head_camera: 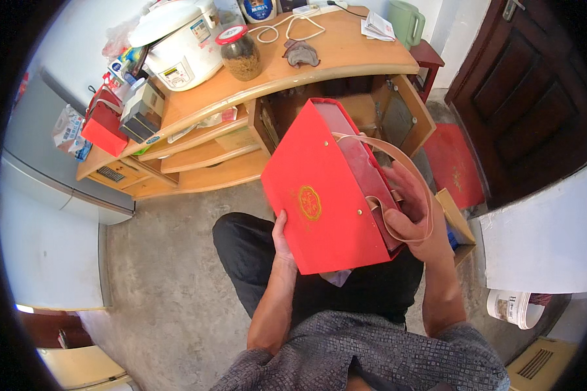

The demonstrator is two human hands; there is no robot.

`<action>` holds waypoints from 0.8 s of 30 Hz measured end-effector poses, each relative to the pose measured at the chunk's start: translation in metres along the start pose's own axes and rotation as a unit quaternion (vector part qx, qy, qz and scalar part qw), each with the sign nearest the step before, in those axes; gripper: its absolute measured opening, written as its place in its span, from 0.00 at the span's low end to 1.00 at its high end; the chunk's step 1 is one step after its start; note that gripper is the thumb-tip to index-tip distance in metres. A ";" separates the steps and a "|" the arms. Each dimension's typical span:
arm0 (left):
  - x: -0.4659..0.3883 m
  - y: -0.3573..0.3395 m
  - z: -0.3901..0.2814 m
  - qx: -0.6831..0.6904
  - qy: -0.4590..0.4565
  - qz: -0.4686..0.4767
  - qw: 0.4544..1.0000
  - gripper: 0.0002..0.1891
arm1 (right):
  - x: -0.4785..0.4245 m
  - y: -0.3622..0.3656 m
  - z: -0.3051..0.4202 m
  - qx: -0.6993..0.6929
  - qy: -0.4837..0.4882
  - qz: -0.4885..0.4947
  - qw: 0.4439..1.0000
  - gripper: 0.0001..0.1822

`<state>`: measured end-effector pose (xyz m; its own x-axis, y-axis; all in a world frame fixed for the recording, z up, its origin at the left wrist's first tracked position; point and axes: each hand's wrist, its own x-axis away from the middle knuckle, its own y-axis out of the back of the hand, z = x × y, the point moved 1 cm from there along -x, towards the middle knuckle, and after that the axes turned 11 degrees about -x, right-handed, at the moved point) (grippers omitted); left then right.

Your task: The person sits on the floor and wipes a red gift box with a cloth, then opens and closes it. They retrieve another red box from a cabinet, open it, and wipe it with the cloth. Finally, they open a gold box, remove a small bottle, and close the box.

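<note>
A red gift box (318, 195) with a gold emblem is held tilted above my lap. My left hand (282, 239) grips its lower left edge, the thumb on the red face and the other fingers hidden behind. On the opposite side, my right hand (411, 215) supports the box near its edge, its wrist and palm within the loop of the tan strap handle (423, 181). Part of that hand is covered by the strap. Beyond the box, the wooden cabinet (362, 105) has its doors swung out, with a dark interior.
On the wooden counter (274, 54) stand a white rice cooker (188, 54), a red-lidded jar (242, 56), a grey cloth (301, 54) and a coiled white cable (293, 29). A green kettle (403, 24) stands at the right. The open cabinet door (406, 115) juts out near the box.
</note>
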<state>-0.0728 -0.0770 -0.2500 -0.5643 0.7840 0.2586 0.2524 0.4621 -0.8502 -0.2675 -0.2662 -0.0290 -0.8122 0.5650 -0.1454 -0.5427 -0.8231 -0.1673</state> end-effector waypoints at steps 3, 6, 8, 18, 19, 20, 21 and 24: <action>-0.007 0.013 0.006 -0.021 -0.005 -0.017 1.000 0.37 | -0.002 -0.020 0.011 -0.015 0.098 -0.009 0.995 0.38; -0.003 0.024 0.013 -0.042 0.002 -0.028 0.999 0.36 | -0.006 -0.058 0.017 0.107 0.146 0.135 0.974 0.29; 0.005 0.022 0.015 -0.039 0.021 -0.014 0.999 0.36 | -0.002 -0.094 0.000 0.236 0.226 0.276 0.904 0.27; 0.012 0.023 0.019 0.040 0.057 0.047 0.996 0.36 | -0.023 -0.078 0.056 0.368 0.283 0.248 0.850 0.23; 0.010 0.022 0.020 0.047 0.051 0.048 0.996 0.37 | -0.035 -0.070 0.060 0.371 0.299 0.192 0.858 0.21; 0.008 0.022 0.021 0.052 0.044 0.045 0.997 0.37 | -0.057 -0.063 0.057 0.345 0.322 0.133 0.872 0.20; 0.005 0.022 0.023 0.055 0.039 0.042 0.997 0.37 | -0.084 -0.056 0.048 0.317 0.341 0.071 0.882 0.18; 0.004 0.025 0.022 0.058 0.038 0.016 0.997 0.37 | -0.183 -0.038 0.006 0.200 0.236 -0.014 0.951 0.15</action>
<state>-0.0860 -0.0719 -0.2800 -0.4948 0.8292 0.2600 0.1752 0.3883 -0.9047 -0.0991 -0.3387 0.0096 -0.6606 0.4718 -0.5839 -0.6772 -0.7103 0.1922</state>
